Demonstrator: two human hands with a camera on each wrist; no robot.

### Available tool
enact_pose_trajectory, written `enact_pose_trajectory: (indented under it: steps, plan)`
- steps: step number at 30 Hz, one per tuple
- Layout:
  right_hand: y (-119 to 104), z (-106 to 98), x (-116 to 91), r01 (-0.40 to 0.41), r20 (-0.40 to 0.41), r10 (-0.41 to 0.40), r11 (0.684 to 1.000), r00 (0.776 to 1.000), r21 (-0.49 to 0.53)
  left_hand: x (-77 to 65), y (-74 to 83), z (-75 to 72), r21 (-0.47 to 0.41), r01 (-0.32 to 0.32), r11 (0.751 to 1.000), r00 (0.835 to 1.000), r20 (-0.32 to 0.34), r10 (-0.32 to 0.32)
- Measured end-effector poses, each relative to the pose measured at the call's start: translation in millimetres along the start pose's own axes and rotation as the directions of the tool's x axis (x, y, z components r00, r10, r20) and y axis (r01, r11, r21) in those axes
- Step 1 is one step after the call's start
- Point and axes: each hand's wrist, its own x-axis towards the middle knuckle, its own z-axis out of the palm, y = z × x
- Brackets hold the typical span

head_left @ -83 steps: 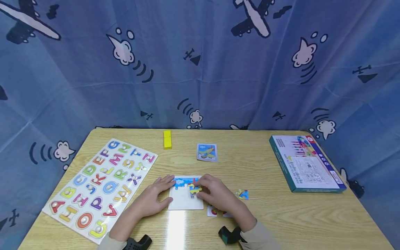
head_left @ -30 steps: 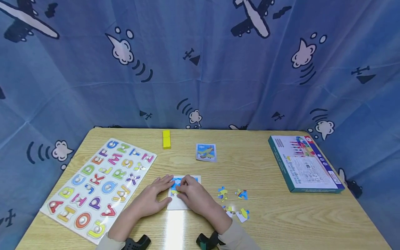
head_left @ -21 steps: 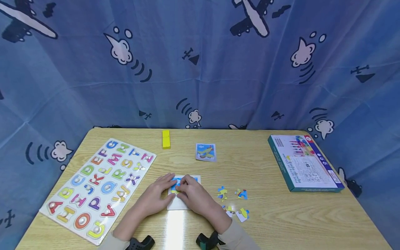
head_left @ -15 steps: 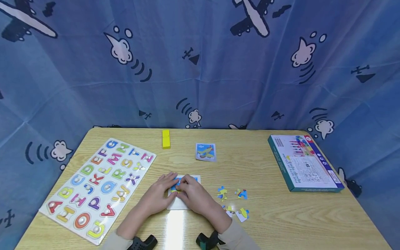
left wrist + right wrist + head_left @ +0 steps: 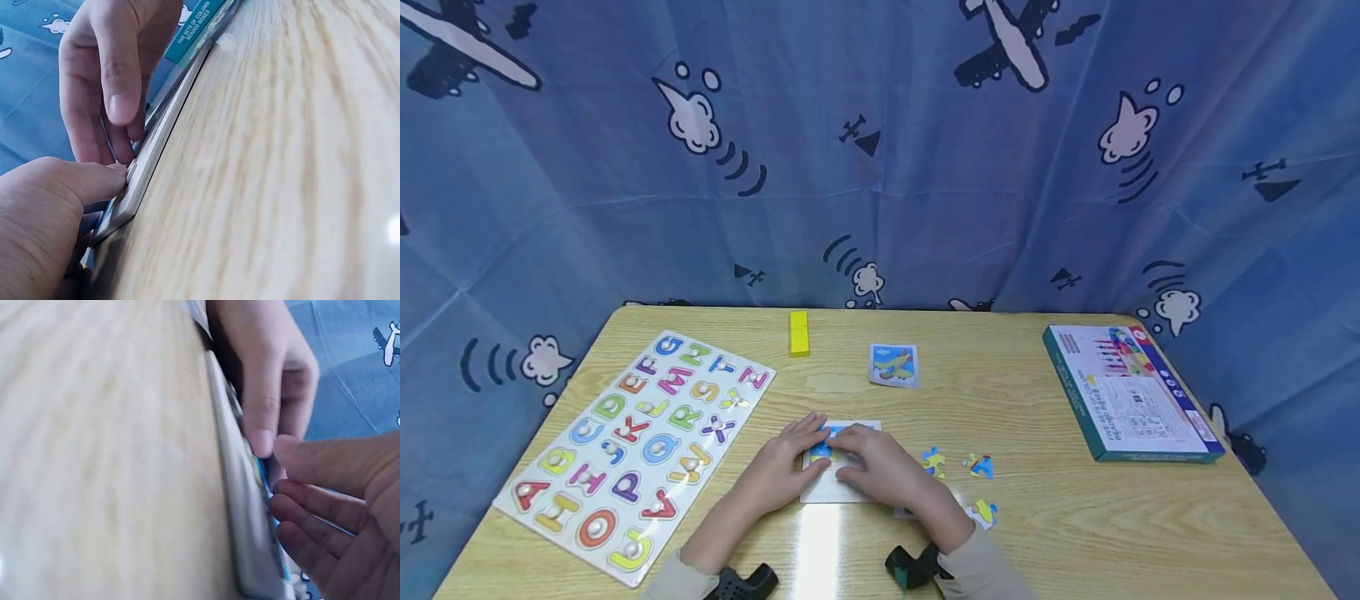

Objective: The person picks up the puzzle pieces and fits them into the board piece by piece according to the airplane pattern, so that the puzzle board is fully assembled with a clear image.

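- shifted a little rightward since half a second ago: the right hand (image 5: 886, 467), fingers loosely extended, no grip visible
- left hand (image 5: 778, 468) rests relaxed fingers on the white square puzzle board (image 5: 833, 493), flat on the wooden tabletop (image 5: 1090, 533) beneath both hands
- loose yellow-and-blue jigsaw pieces (image 5: 981, 467) lie to its right
- beyond: square airplane picture card (image 5: 893, 365), yellow rectangular block (image 5: 799, 334)

Place: play table (image 5: 1112, 525) — airplane-print curtain (image 5: 880, 167) | alphabet board (image 5: 642, 457) | puzzle pieces (image 5: 982, 467)
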Motion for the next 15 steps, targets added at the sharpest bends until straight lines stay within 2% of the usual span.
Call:
enact_pose_trajectory:
  steps: [6,11,15]
  plan:
    - [6.7,-20.1,-12.1,-0.062,0.002,0.062,0.996,0.998,0.071,0.0,-0.9,1.4,-0.003,0.000,1.000,1.000,-0.003,0.000]
    - [21.6,-32.8,-31.3,-0.132,-0.050,0.139,0.985,0.989,0.115,0.2,0.3,1.3,-0.016,0.011,1.000,1.000,0.000,-0.011]
    - [32.9,-40.4,-45.0,-0.179,-0.100,0.191,0.977,0.976,0.113,-0.2,0.6,0.8,-0.021,0.016,1.000,1.000,-0.004,-0.016]
